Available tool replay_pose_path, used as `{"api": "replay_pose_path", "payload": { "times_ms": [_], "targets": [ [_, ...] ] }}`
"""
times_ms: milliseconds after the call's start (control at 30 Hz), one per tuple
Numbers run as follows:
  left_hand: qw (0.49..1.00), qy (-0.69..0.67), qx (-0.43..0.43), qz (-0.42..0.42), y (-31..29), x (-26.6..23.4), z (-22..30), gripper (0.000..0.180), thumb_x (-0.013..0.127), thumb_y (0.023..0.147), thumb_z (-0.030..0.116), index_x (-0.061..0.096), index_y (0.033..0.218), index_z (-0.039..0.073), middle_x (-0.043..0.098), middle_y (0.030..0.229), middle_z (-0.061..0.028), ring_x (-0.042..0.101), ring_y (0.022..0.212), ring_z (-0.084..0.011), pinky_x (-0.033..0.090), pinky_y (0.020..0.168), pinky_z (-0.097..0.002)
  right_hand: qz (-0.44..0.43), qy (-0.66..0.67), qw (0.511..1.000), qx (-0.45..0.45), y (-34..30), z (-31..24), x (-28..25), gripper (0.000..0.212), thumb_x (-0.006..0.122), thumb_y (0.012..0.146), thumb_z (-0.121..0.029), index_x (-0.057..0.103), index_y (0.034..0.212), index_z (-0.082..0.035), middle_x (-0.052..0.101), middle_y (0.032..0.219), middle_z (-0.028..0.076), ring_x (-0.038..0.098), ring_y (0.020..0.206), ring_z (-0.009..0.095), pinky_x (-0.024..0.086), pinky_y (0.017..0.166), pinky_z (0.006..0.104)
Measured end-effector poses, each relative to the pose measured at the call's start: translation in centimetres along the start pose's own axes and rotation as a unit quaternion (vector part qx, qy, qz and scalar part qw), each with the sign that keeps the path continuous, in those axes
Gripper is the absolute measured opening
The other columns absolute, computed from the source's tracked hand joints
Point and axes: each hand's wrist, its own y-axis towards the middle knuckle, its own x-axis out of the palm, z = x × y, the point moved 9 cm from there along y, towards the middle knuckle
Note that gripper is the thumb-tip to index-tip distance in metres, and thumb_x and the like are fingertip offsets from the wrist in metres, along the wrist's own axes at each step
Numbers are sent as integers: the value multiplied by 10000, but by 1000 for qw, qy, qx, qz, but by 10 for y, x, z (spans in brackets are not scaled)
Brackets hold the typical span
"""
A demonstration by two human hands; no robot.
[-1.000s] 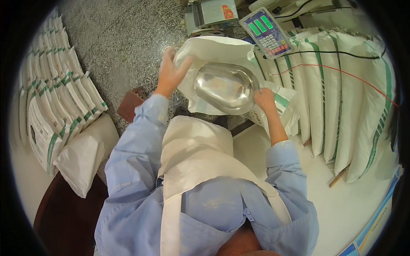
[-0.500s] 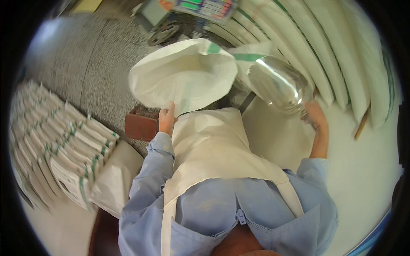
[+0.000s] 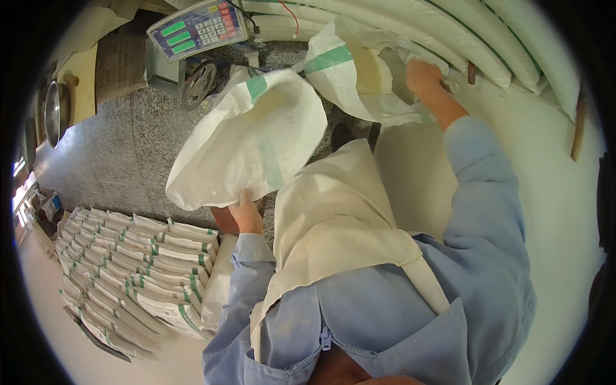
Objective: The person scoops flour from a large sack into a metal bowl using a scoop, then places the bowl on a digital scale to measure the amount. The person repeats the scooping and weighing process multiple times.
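Near the middle, a white bag [image 3: 250, 144] with a green stripe gapes wide. My left hand [image 3: 246, 213] pinches its near rim, thumb on the inner side. Farther to the right lies a second, opened white sack [image 3: 335, 77] with a green band and pale yellow powder [image 3: 371, 70] in its mouth. My right hand [image 3: 425, 78] is closed round the handle of a metal scoop [image 3: 396, 76], whose blade is at the powder; how deep it reaches I cannot tell. The fingertips of the right hand are partly hidden.
A scale's keypad display [image 3: 197, 29] stands at the far left of the bag. Small filled bags [image 3: 138, 256] are stacked at left, and large white sacks [image 3: 468, 38] line the far right. A reddish-brown block [image 3: 224, 220] sits behind my left hand. A metal bowl [image 3: 56, 114] is at the left edge.
My right hand has moved the scoop away and forward, into the opened sack's mouth. The left hand still grips the bag, now tilted more. The view has shifted toward the left.
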Motion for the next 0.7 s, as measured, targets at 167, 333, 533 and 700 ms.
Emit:
{"api": "replay_pose_path", "payload": {
  "times_ms": [167,333,533,700],
  "targets": [
    [997,-41,-63,-7,-27,17,19,227,496,818,26,496,1037,-33,585,848,-103,589,663,-192,489,578,-275,-24,-1,997,79,54,3,49,218,560,747,-109,629,925,-2,620,971,170,608,879,348,504,606,508],
    [997,-42,-63,-10,-42,28,30,198,501,832,38,511,1022,-16,588,856,-105,570,674,-184,461,594,-303,36,77,996,21,85,7,114,236,484,783,-114,607,955,-11,617,973,175,590,919,332,494,742,408],
    [1000,-11,-27,9,-48,35,29,224,515,832,47,499,1051,4,583,885,-91,565,725,-186,458,615,-310,-2,142,989,36,134,-27,172,266,468,782,-184,627,943,-45,623,981,139,602,892,303,487,746,392],
    [997,11,-72,-1,-47,30,16,277,520,834,58,464,1099,-3,569,959,-103,578,773,-202,488,654,-312,2,143,990,16,132,-24,172,258,490,760,-225,639,875,-48,633,928,144,605,880,307,485,749,406]
  ]
}}
